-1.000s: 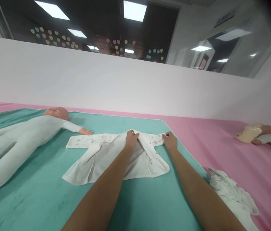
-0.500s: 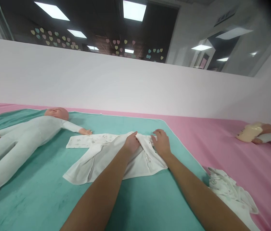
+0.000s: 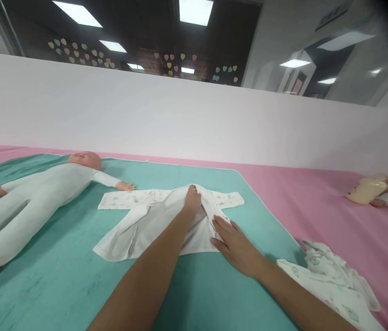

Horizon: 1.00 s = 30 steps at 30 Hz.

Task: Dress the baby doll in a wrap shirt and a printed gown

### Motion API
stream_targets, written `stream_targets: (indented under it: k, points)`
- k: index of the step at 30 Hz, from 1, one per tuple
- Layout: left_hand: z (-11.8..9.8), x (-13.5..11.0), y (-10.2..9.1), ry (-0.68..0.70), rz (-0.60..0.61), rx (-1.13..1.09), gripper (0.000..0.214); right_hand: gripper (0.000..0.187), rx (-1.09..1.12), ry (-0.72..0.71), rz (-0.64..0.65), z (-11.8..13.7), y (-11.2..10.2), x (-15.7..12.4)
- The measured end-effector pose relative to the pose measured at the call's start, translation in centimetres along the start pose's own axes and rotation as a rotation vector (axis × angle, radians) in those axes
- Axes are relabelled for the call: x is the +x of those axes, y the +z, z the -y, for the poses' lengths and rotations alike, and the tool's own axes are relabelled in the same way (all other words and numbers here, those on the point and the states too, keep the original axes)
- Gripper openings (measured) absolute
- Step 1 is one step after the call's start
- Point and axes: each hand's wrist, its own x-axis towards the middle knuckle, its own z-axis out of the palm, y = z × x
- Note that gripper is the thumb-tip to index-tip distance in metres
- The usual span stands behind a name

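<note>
A white baby shirt with small prints on its sleeves lies spread on a green blanket, its front panels folded open to either side. My left hand is closed at the shirt's neckline, gripping the fabric there. Flat on the right front panel lies my right hand, fingers stretched out and hiding part of that panel. Both sleeves extend straight out sideways. The left sleeve's cuff is close to the hand of a baby doll in a white bodysuit.
A crumpled white printed garment lies at the right, partly behind my right forearm. Farther right, on the pink cover, a pale yellow object touches another doll's limb. A white wall with windows above it rises behind.
My right hand has moved from the right sleeve's shoulder down toward me onto the front panel, uncovering the right sleeve. My left hand keeps hold near the neckline.
</note>
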Motion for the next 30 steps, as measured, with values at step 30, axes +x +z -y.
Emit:
stream_targets:
  k: [30]
  points:
    - [1.4,-1.0,0.2,0.37,0.302,1.217,0.059,0.029,0.424,0.402,-0.177,-2.1,-2.6,1.1]
